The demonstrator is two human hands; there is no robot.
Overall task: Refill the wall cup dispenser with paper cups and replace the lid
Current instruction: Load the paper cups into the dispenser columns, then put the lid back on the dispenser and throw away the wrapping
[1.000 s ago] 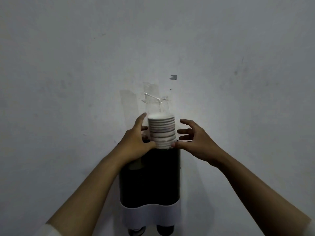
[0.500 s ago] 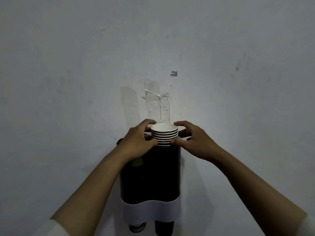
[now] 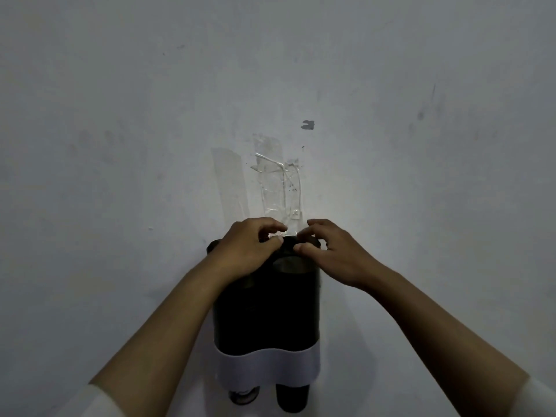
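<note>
The wall cup dispenser [image 3: 266, 314] is a black twin-tube body with a white band [image 3: 267, 367] across its lower part. My left hand [image 3: 246, 251] and my right hand [image 3: 334, 254] sit at its top, fingers curled and fingertips almost meeting over the far rim of the right tube. Below the fingertips the right tube's opening [image 3: 291, 264] shows a pale oval inside. The paper cup stack no longer stands above the rim. I cannot tell whether either hand still touches a cup. No lid is in view.
Two outlets stick out under the band, a clear-looking left outlet [image 3: 243, 395] and a dark right outlet [image 3: 291, 400]. Clear tape strips [image 3: 281, 188] cling to the grey wall above the dispenser, with a small chip [image 3: 308, 124] higher up.
The cup stack sank from well above the rim down into the right tube. Both hands followed it down and closed in toward each other over the opening.
</note>
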